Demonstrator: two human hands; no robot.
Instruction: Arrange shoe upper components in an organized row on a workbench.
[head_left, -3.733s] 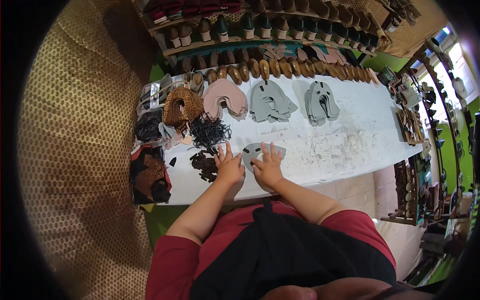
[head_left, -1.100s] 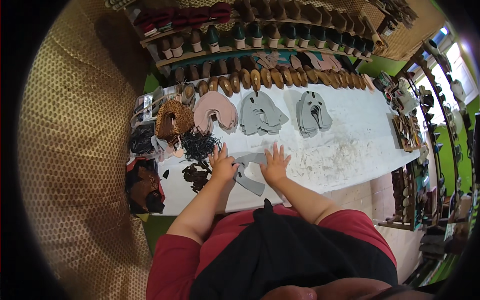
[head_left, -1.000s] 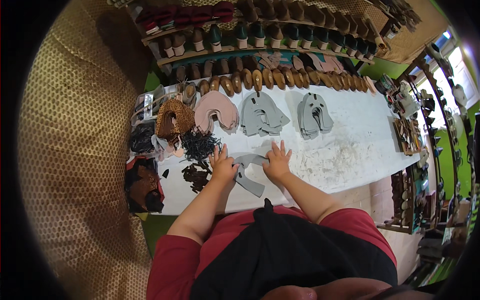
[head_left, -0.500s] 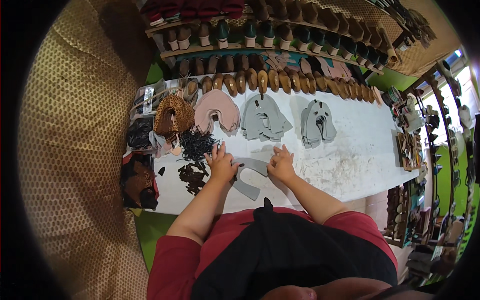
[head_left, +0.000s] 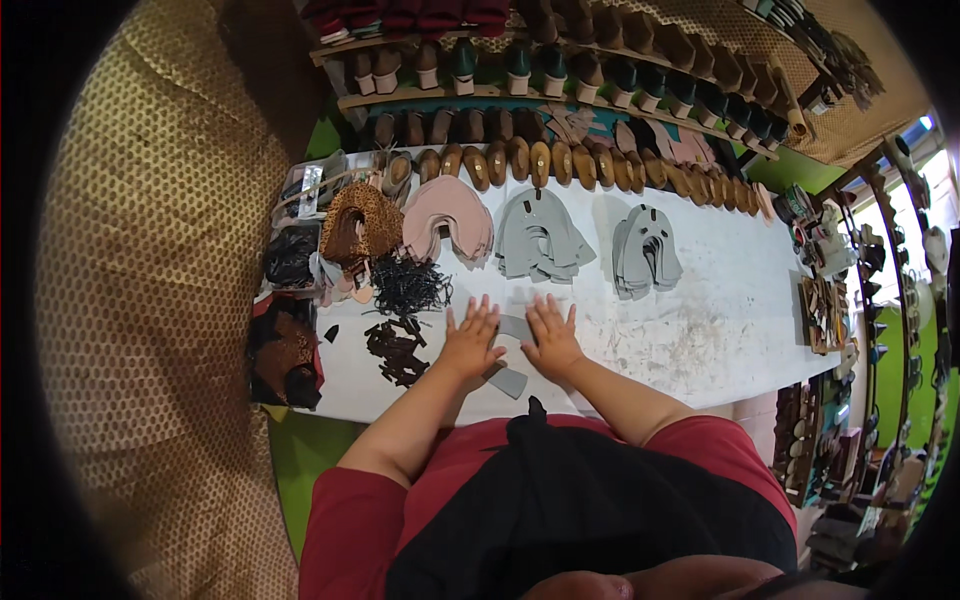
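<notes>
A grey curved shoe-upper piece (head_left: 508, 381) lies on the white-covered table close to my body, partly hidden under both hands. My left hand (head_left: 470, 341) rests flat over its left side, fingers stretched away from me. On its right side my right hand (head_left: 551, 337) lies with the fingers spread. Left of my left hand is a heap of dark brown strips (head_left: 396, 350). Beyond that sits a pile of thin black strips (head_left: 410, 285). Farther off are two stacks of grey upper pieces, one (head_left: 541, 238) straight ahead and one (head_left: 648, 252) to its right.
Pink (head_left: 447, 215) and leopard-print uppers (head_left: 358, 222) are stacked at the back left. A row of brown shoe lasts (head_left: 540, 160) lines the table's far edge below racks of shoes. A tool box (head_left: 822, 312) stands at the right end; a golden patterned curtain (head_left: 170, 250) hangs left.
Both hands have come closer together and flattened onto the grey upper piece; before, their fingers were bent at its sides. The view has shifted slightly.
</notes>
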